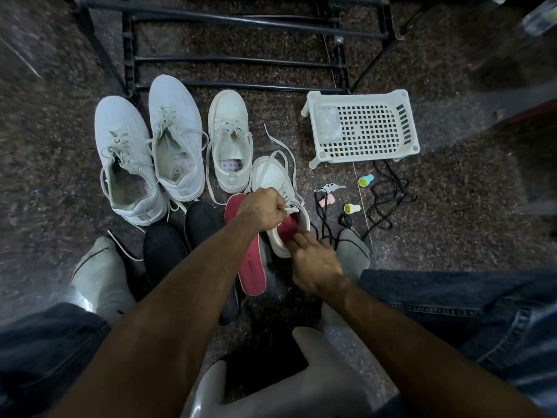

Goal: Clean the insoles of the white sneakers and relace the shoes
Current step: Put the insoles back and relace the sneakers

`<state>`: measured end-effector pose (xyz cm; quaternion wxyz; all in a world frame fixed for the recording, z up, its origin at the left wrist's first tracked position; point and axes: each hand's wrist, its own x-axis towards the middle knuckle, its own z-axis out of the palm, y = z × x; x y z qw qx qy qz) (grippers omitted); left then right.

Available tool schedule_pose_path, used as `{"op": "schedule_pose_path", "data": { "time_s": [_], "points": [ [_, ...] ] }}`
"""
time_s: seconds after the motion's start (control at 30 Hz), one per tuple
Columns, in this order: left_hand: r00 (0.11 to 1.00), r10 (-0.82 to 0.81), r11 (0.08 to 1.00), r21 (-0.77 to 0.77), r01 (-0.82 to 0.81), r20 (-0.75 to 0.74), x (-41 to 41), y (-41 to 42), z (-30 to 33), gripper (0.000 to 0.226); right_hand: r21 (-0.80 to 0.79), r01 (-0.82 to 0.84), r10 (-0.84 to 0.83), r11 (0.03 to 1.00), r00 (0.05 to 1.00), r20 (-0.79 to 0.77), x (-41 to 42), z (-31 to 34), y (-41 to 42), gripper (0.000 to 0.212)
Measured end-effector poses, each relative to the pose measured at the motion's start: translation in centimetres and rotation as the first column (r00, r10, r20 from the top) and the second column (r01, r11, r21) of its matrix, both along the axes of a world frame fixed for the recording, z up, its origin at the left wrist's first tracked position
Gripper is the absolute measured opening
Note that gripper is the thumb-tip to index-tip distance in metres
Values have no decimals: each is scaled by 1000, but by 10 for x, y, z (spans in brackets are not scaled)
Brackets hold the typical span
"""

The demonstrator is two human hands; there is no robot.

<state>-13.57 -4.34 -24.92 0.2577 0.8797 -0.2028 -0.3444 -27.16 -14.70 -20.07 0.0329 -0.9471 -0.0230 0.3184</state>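
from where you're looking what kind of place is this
Probably a home entryway or shoe-storage corner, seen from a seat above a speckled stone floor. A black metal shoe rack stands at the back, white sneakers are lined up before it, and a white plastic basket lies tipped beside them.

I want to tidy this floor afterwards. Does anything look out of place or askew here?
Yes. The white basket lies tipped on its side by the rack. Black laces sprawl tangled on the floor beside small keys. A red insole lies loose outside the sneaker that both hands are working on.
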Motion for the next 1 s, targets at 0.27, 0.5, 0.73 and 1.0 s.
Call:
{"op": "schedule_pose_path", "data": {
  "time_s": [0.27,0.5,0.73,1.0],
  "points": [
    [1000,3,1000,25,-3,1,-2,1,-1,11,-102,-58,28,993,962,-272,42,-22,7,40],
    [1000,0,1000,-5,0,-4,-3,2,-3,10,-143,-100,58,985,961,-272,51,-27,9,43],
    [961,260,935,-274,-226,91,-23,28,-1,22,-88,63,-67,994,997,-41,43,-19,-8,22],
    [890,208,976,-32,-214,406,18,69,13,41,-11,135,-117,991,890,441,86,-12,-18,29]
  ]
}}
